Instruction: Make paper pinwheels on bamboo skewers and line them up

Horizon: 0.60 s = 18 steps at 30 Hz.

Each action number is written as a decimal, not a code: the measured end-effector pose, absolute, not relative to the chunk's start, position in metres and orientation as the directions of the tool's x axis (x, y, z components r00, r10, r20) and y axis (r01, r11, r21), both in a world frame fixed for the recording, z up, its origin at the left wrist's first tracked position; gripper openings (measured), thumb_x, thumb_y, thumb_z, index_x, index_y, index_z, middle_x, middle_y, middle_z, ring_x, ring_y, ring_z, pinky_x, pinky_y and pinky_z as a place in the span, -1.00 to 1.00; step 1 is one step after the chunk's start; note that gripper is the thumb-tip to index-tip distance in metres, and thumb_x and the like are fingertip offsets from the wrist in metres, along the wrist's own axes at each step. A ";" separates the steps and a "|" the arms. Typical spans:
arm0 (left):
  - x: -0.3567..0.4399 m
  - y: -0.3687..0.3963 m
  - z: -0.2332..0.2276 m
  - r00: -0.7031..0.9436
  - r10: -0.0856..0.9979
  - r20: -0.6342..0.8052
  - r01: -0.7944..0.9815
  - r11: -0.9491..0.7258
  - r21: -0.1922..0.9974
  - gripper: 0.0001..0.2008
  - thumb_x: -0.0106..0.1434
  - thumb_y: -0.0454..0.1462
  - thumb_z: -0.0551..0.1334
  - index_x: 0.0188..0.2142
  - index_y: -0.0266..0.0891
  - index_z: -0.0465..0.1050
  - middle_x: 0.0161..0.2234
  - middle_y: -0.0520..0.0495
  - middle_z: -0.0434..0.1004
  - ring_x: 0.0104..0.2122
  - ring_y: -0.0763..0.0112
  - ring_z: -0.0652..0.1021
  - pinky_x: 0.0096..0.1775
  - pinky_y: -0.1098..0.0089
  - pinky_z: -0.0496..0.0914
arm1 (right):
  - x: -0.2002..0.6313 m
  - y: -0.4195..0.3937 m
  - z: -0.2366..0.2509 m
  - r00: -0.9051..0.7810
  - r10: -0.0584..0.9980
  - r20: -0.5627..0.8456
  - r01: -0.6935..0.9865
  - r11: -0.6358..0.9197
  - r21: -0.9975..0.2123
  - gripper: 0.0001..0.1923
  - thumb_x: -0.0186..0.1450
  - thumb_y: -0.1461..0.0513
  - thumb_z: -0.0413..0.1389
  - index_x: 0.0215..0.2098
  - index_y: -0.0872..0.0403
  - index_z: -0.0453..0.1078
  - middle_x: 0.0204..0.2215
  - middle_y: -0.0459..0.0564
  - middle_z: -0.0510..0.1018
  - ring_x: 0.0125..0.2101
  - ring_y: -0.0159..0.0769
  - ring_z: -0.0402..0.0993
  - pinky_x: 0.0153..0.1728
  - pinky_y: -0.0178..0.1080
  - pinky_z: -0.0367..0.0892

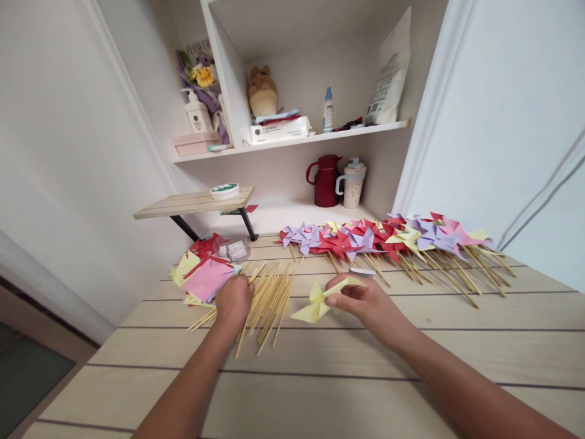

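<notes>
Between the thumb and fingers of my right hand point(361, 300) is a yellow paper pinwheel point(315, 303), held just above the table. My left hand point(234, 300) is closed at the left side of a loose pile of thin wooden sticks point(272, 299); what its fingers hold, if anything, is hidden. Beside that hand lies a stack of coloured paper pieces point(208, 280), pink on top with yellow and red around it. A small clear container point(236, 250) with white labels sits behind the stack. Finished pinwheels on sticks point(338, 244) lie in a row at the back right.
A small raised wooden shelf point(192, 201) on black legs stands at the back left, bearing a round white tape roll point(225, 191). A red jug point(326, 181) and a speckled cup point(353, 184) stand in the cabinet behind. Above them, a cabinet shelf point(320, 138) holds bottles and a plush toy.
</notes>
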<state>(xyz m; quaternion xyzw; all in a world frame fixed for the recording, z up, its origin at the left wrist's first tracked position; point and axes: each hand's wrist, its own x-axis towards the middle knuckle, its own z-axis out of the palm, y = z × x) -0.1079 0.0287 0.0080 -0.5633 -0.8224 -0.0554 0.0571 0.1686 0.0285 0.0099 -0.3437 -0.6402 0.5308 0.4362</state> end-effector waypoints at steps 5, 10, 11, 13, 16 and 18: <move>-0.107 0.017 0.017 -0.366 0.917 0.155 0.930 0.360 0.067 -0.70 0.32 -0.15 0.10 -0.27 -0.20 0.59 -0.26 -0.22 0.67 -0.22 0.09 0.63 -0.34 0.31 0.27 | 0.170 0.030 0.010 -0.369 0.903 0.220 -0.032 0.225 -0.974 -0.76 0.14 0.04 0.32 -0.37 0.02 0.53 -0.46 -0.04 0.55 -0.39 -0.24 0.42 -0.41 -0.26 0.28; -0.115 0.008 0.020 -0.375 0.924 0.073 0.911 0.353 0.213 -0.76 0.25 -0.17 0.17 -0.39 -0.18 0.58 -0.34 -0.12 0.66 -0.31 0.23 0.59 -0.40 0.37 0.18 | 0.171 0.031 0.012 -0.347 0.912 0.219 -0.009 0.231 -0.973 -0.73 0.10 0.01 0.33 -0.39 0.03 0.53 -0.49 -0.08 0.52 -0.46 -0.30 0.35 -0.42 -0.26 0.27; -0.118 0.007 0.019 -0.367 0.928 0.062 0.910 0.345 0.230 -0.77 0.24 -0.18 0.17 -0.41 -0.18 0.58 -0.37 -0.10 0.65 -0.33 0.26 0.58 -0.40 0.38 0.17 | 0.171 0.031 0.012 -0.348 0.912 0.219 -0.011 0.229 -0.973 -0.73 0.10 0.01 0.33 -0.39 0.03 0.53 -0.49 -0.08 0.52 -0.46 -0.30 0.35 -0.42 -0.26 0.26; -0.122 0.005 0.016 -0.352 0.935 0.051 0.910 0.329 0.253 -0.78 0.24 -0.19 0.18 -0.43 -0.18 0.57 -0.41 -0.05 0.63 -0.37 0.30 0.56 -0.41 0.39 0.15 | 0.171 0.031 0.012 -0.350 0.913 0.210 -0.017 0.218 -0.976 -0.74 0.10 0.02 0.33 -0.40 0.02 0.53 -0.48 -0.08 0.54 -0.44 -0.29 0.37 -0.41 -0.26 0.26; -0.127 0.003 0.011 -0.330 0.943 0.035 0.906 0.306 0.292 -0.78 0.24 -0.19 0.20 -0.44 -0.18 0.57 -0.44 -0.01 0.61 -0.39 0.33 0.54 -0.43 0.40 0.14 | 0.170 0.031 0.010 -0.351 0.916 0.194 -0.034 0.194 -0.980 -0.76 0.10 0.04 0.33 -0.40 0.02 0.53 -0.46 -0.07 0.56 -0.42 -0.26 0.41 -0.39 -0.25 0.27; -0.129 0.003 0.009 -0.319 0.947 0.026 0.901 0.295 0.317 -0.79 0.24 -0.19 0.20 -0.45 -0.19 0.56 -0.45 0.00 0.61 -0.40 0.35 0.54 -0.44 0.41 0.14 | 0.170 0.031 0.010 -0.351 0.917 0.187 -0.038 0.185 -0.982 -0.76 0.10 0.05 0.33 -0.40 0.02 0.53 -0.45 -0.06 0.56 -0.41 -0.26 0.41 -0.39 -0.24 0.28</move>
